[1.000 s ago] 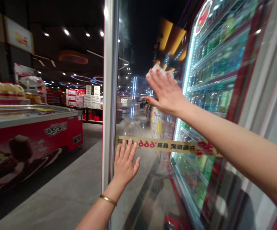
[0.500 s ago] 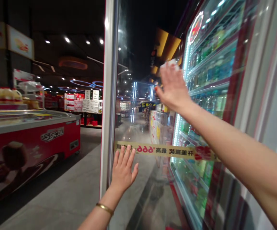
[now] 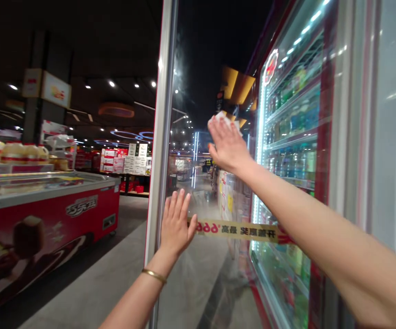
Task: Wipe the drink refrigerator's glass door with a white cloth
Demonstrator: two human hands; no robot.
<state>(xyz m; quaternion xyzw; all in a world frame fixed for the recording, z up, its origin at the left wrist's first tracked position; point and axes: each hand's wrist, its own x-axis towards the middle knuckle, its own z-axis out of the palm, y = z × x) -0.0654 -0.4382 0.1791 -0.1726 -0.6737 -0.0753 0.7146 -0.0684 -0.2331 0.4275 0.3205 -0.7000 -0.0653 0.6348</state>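
My right hand (image 3: 228, 144) lies flat against the glass door (image 3: 205, 269), with a white tissue (image 3: 222, 117) under its fingers. Only the tissue's upper edge shows past the fingertips; the rest is hidden. Lower down and to the left, my left hand (image 3: 178, 224) rests with straight fingers on the same pane, close to the pale door frame (image 3: 159, 137). It holds nothing and covers one end of a yellow printed strip (image 3: 239, 230) across the glass. A gold bangle (image 3: 154, 275) circles the left wrist.
Beyond the glass on the right, a lit drinks cooler (image 3: 287, 137) shows shelves of bottles. A red chest freezer (image 3: 54, 214) stands at left, with large bottles (image 3: 13, 152) above it. Stacked boxes (image 3: 136, 157) are farther back. Grey floor (image 3: 115, 260) runs between.
My right hand has slid left and down over the glass with the tissue. My left hand sits higher relative to the yellow strip, now overlapping it. The view has shifted slightly.
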